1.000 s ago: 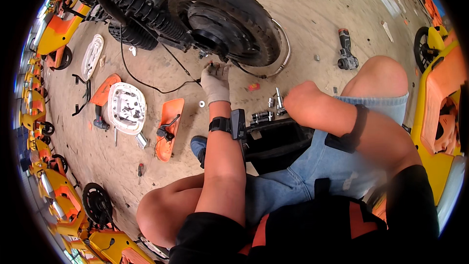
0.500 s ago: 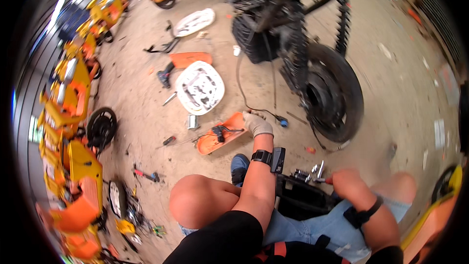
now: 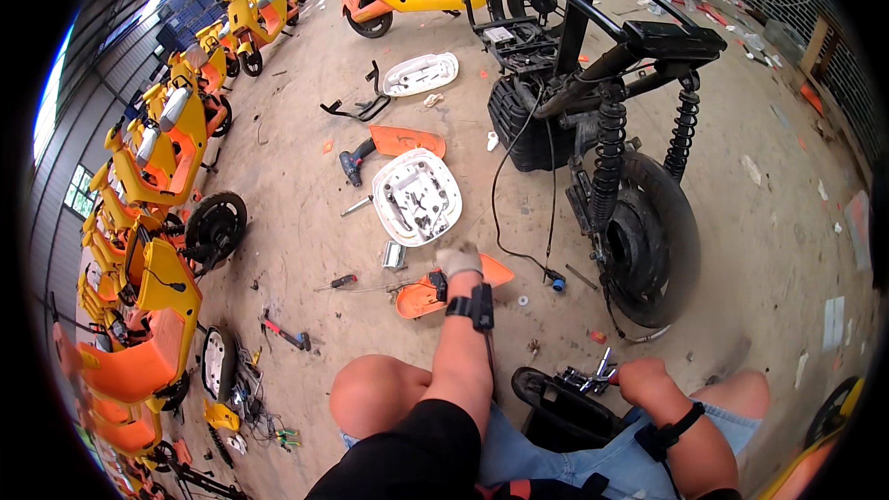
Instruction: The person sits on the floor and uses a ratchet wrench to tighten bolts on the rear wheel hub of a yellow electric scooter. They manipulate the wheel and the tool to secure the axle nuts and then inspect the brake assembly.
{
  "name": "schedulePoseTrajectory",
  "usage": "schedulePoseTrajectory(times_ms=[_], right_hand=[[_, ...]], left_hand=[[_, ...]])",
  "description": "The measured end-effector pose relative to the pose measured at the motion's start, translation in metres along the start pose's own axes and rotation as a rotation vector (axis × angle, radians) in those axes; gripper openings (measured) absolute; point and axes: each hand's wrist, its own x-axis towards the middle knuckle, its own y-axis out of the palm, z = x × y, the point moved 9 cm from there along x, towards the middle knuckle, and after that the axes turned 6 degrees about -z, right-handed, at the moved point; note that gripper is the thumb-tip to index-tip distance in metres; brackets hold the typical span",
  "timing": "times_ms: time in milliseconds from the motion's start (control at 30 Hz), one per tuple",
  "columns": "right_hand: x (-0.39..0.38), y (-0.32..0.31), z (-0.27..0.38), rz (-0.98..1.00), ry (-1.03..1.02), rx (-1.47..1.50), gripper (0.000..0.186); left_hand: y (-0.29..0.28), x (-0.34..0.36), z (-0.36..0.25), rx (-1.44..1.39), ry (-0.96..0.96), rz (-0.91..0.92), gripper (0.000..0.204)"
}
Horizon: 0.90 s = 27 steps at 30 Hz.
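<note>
My left hand (image 3: 459,260), in a light work glove, is over the orange panel (image 3: 496,270) on the floor, just below a white tray-like shell (image 3: 446,187) with small parts in it. A black part (image 3: 436,283) lies on the panel beside my wrist. The glove is smeared, so whether it grips anything is unclear. My right hand (image 3: 641,374) is low at the right, beside several shiny metal tools (image 3: 593,372) at the edge of a black open case-like part (image 3: 567,415) between my legs. Its fingers are hidden from view.
A stripped black scooter frame (image 3: 593,74) with its rear wheel (image 3: 653,250) stands ahead on the right. A power drill (image 3: 353,167), a screwdriver (image 3: 343,281) and a red-handled tool (image 3: 282,331) lie left. Yellow-orange scooters (image 3: 167,162) line the left side.
My left hand has moved from the orange panel's right end leftward, toward the white shell. The whole view has shifted, showing more of the far floor. My right hand stays near the metal tools.
</note>
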Motion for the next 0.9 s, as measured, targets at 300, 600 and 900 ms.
schedulePoseTrajectory(times_ms=[300, 600, 900], right_hand=[[0.002, -0.003, 0.016, -0.063, -0.026, -0.023, 0.019], [-0.012, 0.012, 0.002, -0.031, -0.022, -0.013, 0.022], [-0.015, 0.01, -0.005, -0.039, -0.009, 0.006, 0.018]], left_hand=[[-0.023, -0.001, 0.039, 1.039, 0.159, 0.138, 0.035], [0.002, -0.178, 0.119, 1.042, 0.221, 0.271, 0.038], [0.049, -0.303, 0.159, 1.211, 0.352, 0.786, 0.043]])
